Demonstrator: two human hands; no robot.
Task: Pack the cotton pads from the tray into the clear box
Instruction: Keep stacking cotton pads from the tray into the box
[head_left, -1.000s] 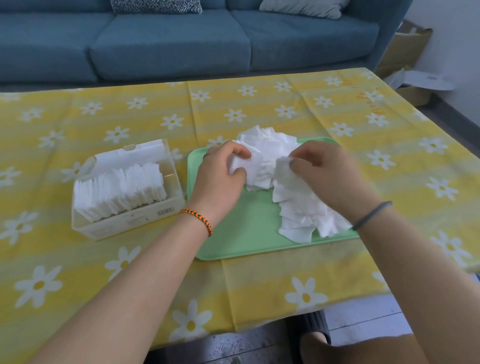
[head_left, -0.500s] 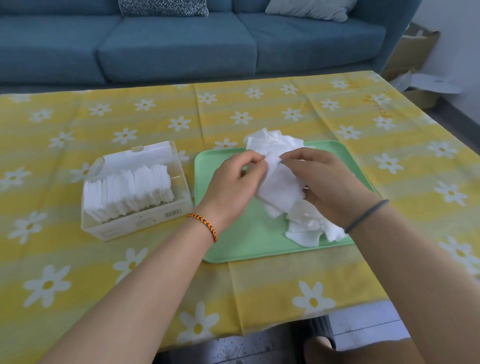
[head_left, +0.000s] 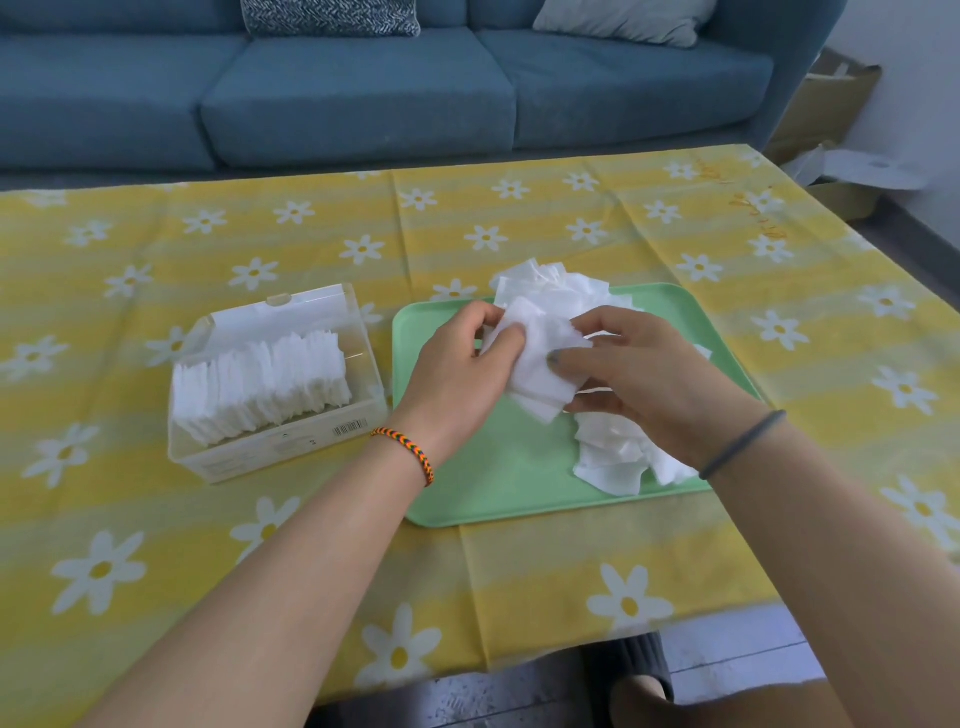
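Observation:
A green tray (head_left: 498, 483) lies in the middle of the table with loose white cotton pads (head_left: 613, 457) heaped on its right and far side. Above the tray, my left hand (head_left: 457, 374) and my right hand (head_left: 644, 374) both pinch a small stack of cotton pads (head_left: 545, 364) between thumbs and fingers. To the left of the tray stands the clear box (head_left: 270, 447), lid open, with a row of upright pads (head_left: 260, 384) filling most of it.
A yellow tablecloth with white daisies (head_left: 208, 545) covers the table. A blue sofa (head_left: 363, 93) runs along the far edge. Cardboard boxes (head_left: 831, 119) sit on the floor at the far right. My knee shows below the table's near edge.
Both hands have gathered pads from the heap into one stack held between them and lifted it slightly over the tray. The box has not moved.

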